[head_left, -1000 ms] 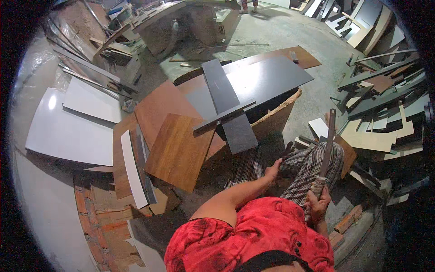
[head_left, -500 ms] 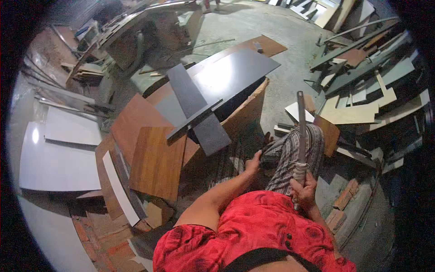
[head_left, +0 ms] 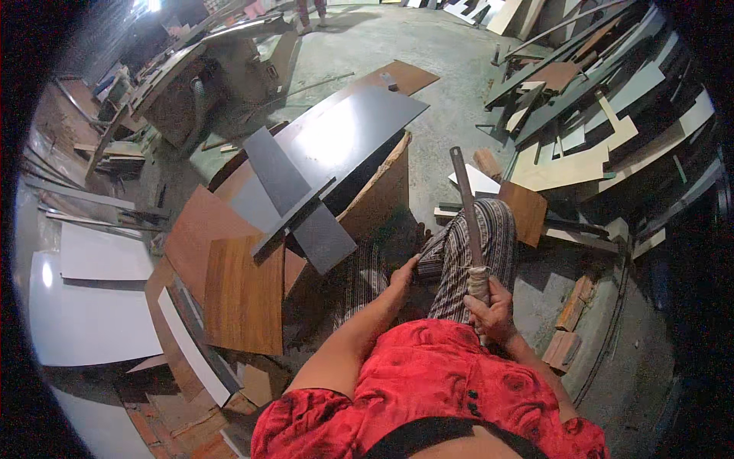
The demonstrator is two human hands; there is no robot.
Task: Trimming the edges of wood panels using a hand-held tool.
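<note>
My right hand (head_left: 495,312) is closed round the cloth-wrapped grip of a long, narrow metal bar (head_left: 468,206). The bar points up and away over my right thigh, and a small hole shows near its far end. Beside my other leg, by the knee, rests my left hand (head_left: 404,274); its fingers are mostly hidden. In front of me stands a work surface bearing a shiny grey panel (head_left: 359,118). A dark grey board (head_left: 277,170), a narrow dark strip (head_left: 294,219) and a smaller grey piece (head_left: 324,236) lie across its near end.
A wood-grain board (head_left: 245,294) and a reddish-brown board (head_left: 202,233) lean at the left, near white panels (head_left: 92,314). Stacked offcuts (head_left: 569,164) fill the right side. Bricks (head_left: 569,321) lie by my right arm. A person's legs (head_left: 311,14) show at the far end.
The scene has shifted left and slightly down in view, showing more of the far person's legs. The bar tilts a little more to the left, still in my right hand.
</note>
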